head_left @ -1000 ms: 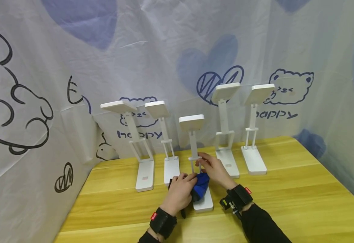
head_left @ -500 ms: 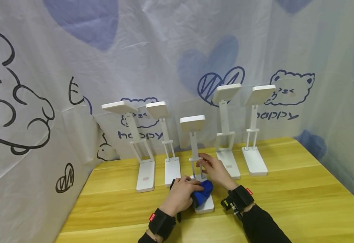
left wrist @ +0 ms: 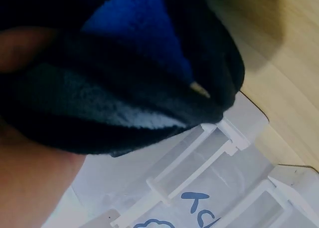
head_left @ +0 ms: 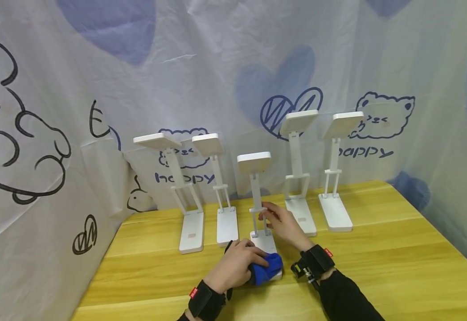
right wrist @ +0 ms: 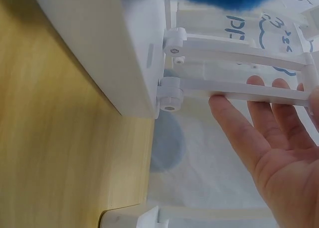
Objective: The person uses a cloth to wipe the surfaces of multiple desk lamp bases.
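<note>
The middle white folding phone stand (head_left: 264, 241) stands upright on the table, its plate tilted at the top. My left hand (head_left: 238, 264) grips a bunched blue and dark cloth (head_left: 268, 268) and presses it on the front end of the stand's base. Dark folds of the cloth (left wrist: 134, 83) fill much of the left wrist view and hide most of that hand. My right hand (head_left: 283, 224) steadies the same stand by its upright rods. In the right wrist view, the fingertips (right wrist: 222, 106) lie against one rod (right wrist: 239, 89), with the thumb at the frame's edge.
Two similar white stands are left of the middle one, the outer (head_left: 191, 232) and the inner (head_left: 227, 225). Two more are on the right, the nearer (head_left: 301, 216) and the outer (head_left: 335, 211). A printed curtain (head_left: 217, 89) hangs behind the wooden table (head_left: 398, 258).
My left hand has slid the blue cloth down the base toward its front end, uncovering the base's rear part. The right hand stays at the rods.
</note>
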The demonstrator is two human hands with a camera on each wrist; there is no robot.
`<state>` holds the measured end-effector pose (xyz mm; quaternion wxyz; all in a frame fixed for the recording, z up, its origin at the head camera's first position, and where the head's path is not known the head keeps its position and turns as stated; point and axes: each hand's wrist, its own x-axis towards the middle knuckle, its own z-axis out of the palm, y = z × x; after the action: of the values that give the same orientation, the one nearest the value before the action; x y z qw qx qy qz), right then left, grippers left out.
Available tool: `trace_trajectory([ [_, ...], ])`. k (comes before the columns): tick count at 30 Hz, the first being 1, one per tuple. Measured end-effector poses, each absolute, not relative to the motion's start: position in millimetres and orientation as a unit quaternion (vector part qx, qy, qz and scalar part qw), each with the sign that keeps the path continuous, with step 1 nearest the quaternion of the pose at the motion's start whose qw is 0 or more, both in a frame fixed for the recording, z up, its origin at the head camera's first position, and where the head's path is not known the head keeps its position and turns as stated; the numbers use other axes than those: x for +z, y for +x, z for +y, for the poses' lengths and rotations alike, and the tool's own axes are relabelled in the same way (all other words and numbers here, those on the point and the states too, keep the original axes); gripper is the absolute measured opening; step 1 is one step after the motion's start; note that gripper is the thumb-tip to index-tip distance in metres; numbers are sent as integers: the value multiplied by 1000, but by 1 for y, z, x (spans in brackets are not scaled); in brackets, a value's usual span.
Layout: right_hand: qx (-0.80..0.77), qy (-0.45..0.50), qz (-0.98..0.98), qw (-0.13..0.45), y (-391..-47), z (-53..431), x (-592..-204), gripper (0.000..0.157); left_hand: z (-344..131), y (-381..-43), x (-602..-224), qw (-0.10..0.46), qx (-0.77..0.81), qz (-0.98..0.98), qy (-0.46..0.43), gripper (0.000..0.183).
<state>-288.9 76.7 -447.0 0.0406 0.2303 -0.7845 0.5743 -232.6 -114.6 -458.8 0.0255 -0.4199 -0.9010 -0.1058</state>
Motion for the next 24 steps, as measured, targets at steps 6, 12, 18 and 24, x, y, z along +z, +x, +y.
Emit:
trace_trajectory([
  [6,568,235,-788,40,-302,79,-462,34,-121,-230,-458,6,-124,-896,-427,58],
  [12,561,244,-790,46,-301,78,-462,33,-126,-228,-457,-11,-132,-896,-423,57],
  [18,555,241,-795,47,-300,77,-462,34,-134,-225,-457,-29,-150,-898,-412,61],
  [24,534,266,-800,65,-299,76,-459,32,-148,-225,-458,-28,-180,-890,-418,64],
])
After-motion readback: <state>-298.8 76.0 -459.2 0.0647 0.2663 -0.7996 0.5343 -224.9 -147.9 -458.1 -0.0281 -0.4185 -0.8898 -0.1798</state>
